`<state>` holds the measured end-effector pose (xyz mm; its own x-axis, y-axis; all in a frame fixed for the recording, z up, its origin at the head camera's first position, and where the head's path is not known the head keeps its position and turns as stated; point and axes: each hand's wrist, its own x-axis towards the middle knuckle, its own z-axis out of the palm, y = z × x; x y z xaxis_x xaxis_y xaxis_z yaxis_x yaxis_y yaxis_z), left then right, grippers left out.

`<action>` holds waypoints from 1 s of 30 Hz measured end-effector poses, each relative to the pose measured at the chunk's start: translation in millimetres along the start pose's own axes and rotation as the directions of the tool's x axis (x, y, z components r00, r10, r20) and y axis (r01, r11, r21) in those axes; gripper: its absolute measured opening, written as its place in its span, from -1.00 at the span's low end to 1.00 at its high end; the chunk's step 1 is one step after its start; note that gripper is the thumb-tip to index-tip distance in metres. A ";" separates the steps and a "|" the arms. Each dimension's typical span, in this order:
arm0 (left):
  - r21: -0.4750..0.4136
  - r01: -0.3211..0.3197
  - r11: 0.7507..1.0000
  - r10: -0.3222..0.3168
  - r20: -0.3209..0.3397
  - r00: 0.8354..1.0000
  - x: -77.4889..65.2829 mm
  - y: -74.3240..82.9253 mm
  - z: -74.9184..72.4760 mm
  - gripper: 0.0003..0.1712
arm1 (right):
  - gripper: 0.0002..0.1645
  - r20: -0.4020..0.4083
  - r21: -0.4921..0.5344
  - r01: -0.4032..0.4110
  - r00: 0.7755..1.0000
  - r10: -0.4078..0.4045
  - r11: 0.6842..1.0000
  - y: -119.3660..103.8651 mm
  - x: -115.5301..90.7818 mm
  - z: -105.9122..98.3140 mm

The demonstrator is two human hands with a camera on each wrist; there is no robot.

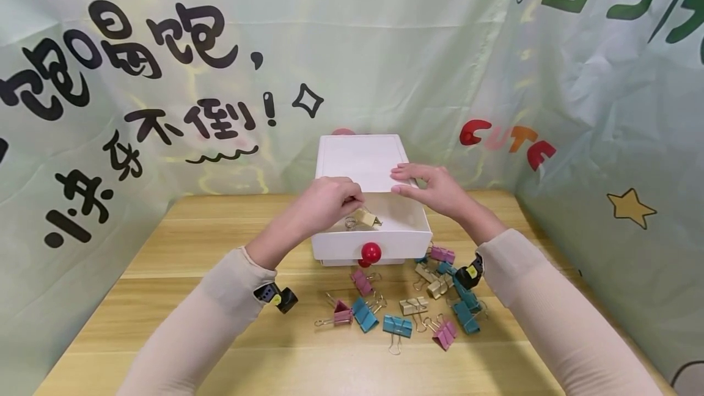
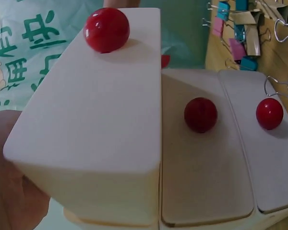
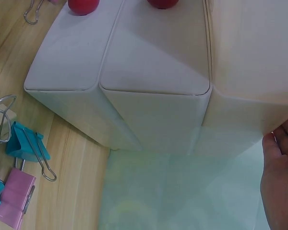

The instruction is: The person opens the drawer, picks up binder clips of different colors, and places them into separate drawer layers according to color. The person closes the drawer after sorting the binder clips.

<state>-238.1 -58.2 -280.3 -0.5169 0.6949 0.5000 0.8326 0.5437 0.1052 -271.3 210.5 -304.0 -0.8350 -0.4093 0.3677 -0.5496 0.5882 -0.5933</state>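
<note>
A white drawer cabinet (image 1: pixel 360 161) stands at the back of the table, its top drawer (image 1: pixel 341 246) pulled out by a red knob's (image 1: pixel 371 253) side. Over the open drawer, my left hand (image 1: pixel 330 203) has thumb and fingers curled together, pinching a gold binder clip (image 1: pixel 367 218) that hangs tilted from the fingertips. My right hand (image 1: pixel 431 188) rests on the cabinet's top right edge with fingers extended. In the right wrist view, this hand (image 3: pixel 283 172) touches the side of the cabinet. The left wrist view shows only part of the left hand (image 2: pixel 17 182) behind the drawer.
Several pink, blue and gold binder clips lie on the wooden table (image 1: pixel 264 347) in front and to the right of the cabinet, among them a blue clip (image 1: pixel 398 326) and a pink clip (image 1: pixel 444 335). Two lower drawers (image 2: pixel 201 167) are closed. A printed cloth (image 1: pixel 385 72) hangs behind.
</note>
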 end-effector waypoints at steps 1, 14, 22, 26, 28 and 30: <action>-0.001 0.001 1.000 -0.001 -0.010 1.000 1.4 0.7 1.3 -0.94 | -0.47 -0.001 0.000 0.000 1.000 0.000 1.000 0.1 -0.2 -0.1; -0.128 0.057 0.990 -0.030 0.200 0.979 5.5 2.1 -4.7 -0.76 | -0.42 0.015 -0.006 -0.011 1.000 0.011 1.000 -0.4 -1.1 -1.2; -0.159 0.057 0.986 -0.057 0.005 0.998 -4.9 -7.0 -10.9 -0.81 | -0.42 0.011 -0.011 -0.018 1.000 0.019 1.000 -1.4 0.3 -0.5; -0.142 0.056 0.988 -0.068 -0.081 0.994 -9.9 -13.5 -13.3 -0.84 | -0.42 0.010 -0.004 -0.029 1.000 0.029 1.000 -0.9 0.2 -0.1; -0.138 0.071 0.988 -0.087 -0.111 0.990 -12.2 -17.2 -14.2 -0.84 | -0.42 0.011 -0.003 -0.032 0.999 0.032 0.999 -0.5 -0.2 -0.2; -0.134 0.098 0.986 -0.116 -0.130 0.985 -14.7 -21.1 -14.7 -0.84 | -0.42 0.012 0.000 -0.035 0.999 0.035 0.999 -0.2 -0.6 -0.3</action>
<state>-245.2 -86.8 -277.2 -0.5797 0.5597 0.5921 0.7968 0.5414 0.2684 -270.7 210.8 -303.9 -0.8531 -0.3969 0.3386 -0.5204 0.6020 -0.6056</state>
